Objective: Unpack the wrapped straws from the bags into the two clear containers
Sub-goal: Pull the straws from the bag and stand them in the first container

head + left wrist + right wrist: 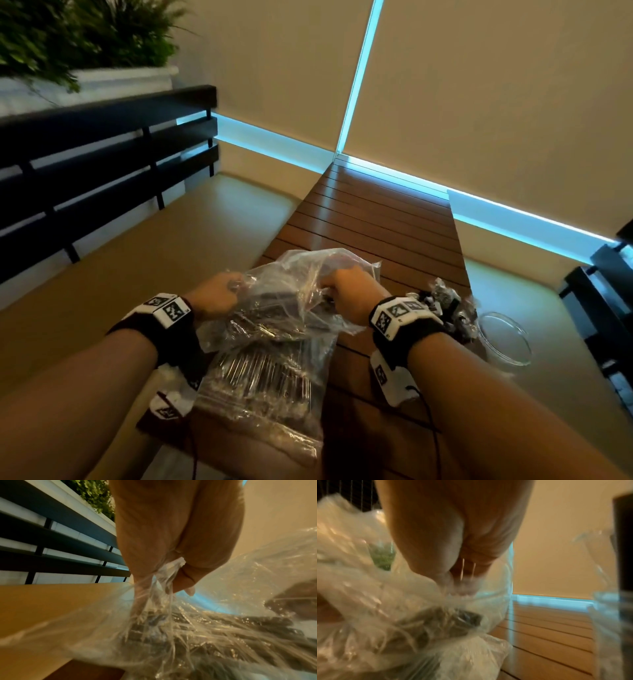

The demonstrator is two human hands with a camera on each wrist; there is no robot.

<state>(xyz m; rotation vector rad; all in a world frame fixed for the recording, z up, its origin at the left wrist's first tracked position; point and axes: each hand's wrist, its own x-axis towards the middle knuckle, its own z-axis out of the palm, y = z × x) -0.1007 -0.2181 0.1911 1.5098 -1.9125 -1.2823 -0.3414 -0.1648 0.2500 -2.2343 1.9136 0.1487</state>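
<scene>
A clear plastic bag (pixel 294 294) full of dark wrapped straws (pixel 260 373) lies on the wooden slatted table (pixel 370 219). My left hand (pixel 219 291) pinches the bag's left edge; the left wrist view shows the film (pixel 169 572) bunched between thumb and fingers. My right hand (pixel 349 287) grips the bag's mouth on the right, fingers curled into the plastic (pixel 453 588). To the right stand a clear container (pixel 442 308) holding wrapped straws and a second clear container (pixel 503 339) that looks empty.
A black slatted bench back (pixel 102 164) runs along the left, with a white planter of greenery (pixel 85 41) behind it. Beige blinds and a blue-lit window strip (pixel 513 212) lie beyond the table. A dark chair (pixel 609 308) stands at the right edge.
</scene>
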